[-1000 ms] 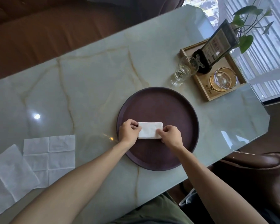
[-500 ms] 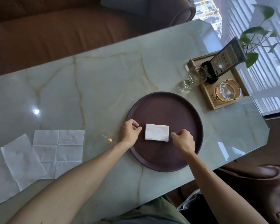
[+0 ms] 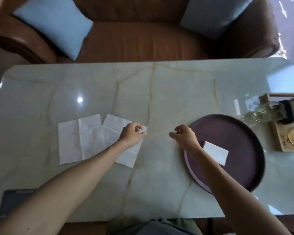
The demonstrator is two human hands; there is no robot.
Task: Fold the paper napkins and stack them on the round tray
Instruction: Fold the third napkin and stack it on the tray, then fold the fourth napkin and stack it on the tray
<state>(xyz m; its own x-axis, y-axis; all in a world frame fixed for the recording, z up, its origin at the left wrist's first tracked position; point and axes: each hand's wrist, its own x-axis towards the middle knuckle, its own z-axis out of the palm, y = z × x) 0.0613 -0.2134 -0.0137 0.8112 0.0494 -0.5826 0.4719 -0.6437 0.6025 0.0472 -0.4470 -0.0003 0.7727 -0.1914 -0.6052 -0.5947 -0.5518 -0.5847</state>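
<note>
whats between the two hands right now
Only bare marble table, as the head view shows. The left hand pinches a corner of an unfolded napkin; the right hand is empty, at the tray edge.

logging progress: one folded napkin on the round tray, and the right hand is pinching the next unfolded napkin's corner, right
Not quite: the head view shows the left hand pinching the unfolded napkin by its corner. The right hand holds nothing. One folded napkin does lie on the round tray.

Bare forearms, olive-green trousers (image 3: 159, 224)
</note>
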